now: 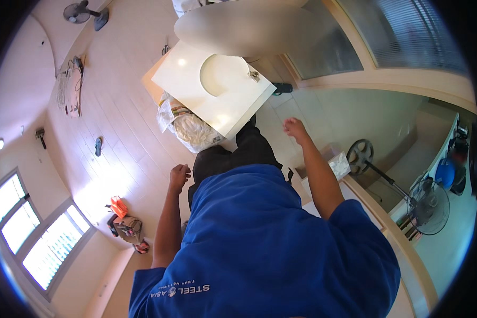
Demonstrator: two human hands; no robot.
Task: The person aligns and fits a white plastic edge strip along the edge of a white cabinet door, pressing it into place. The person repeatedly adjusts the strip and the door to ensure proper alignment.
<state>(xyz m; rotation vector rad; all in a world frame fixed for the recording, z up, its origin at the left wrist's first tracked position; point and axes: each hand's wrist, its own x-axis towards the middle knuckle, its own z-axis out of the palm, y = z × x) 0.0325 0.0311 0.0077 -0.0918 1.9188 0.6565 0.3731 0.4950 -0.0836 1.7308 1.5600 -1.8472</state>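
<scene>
My left hand [179, 178] hangs beside my left hip, its fingers curled in with nothing visible in them. To the right of my legs my right hand [296, 131] is held out over the floor, loosely bent and holding nothing that I can see. Ahead of my feet is a flat white panel [177, 74] with a large round recess [220, 74] and a metal hinge-like fitting [255, 76] near its right corner. Against the panel's near left side lies a clear plastic bag [193, 127] of pale, crumpled material. Both hands are apart from the panel and the bag.
A standing fan [428, 205] with a round base [360, 157] is at right. Another fan [87, 13] is at far left. A brown bag [128, 229] lies near the windows. Slippers [98, 146] and a cord-draped board [73, 90] are on the floor. A glazed partition [323, 42] stands ahead right.
</scene>
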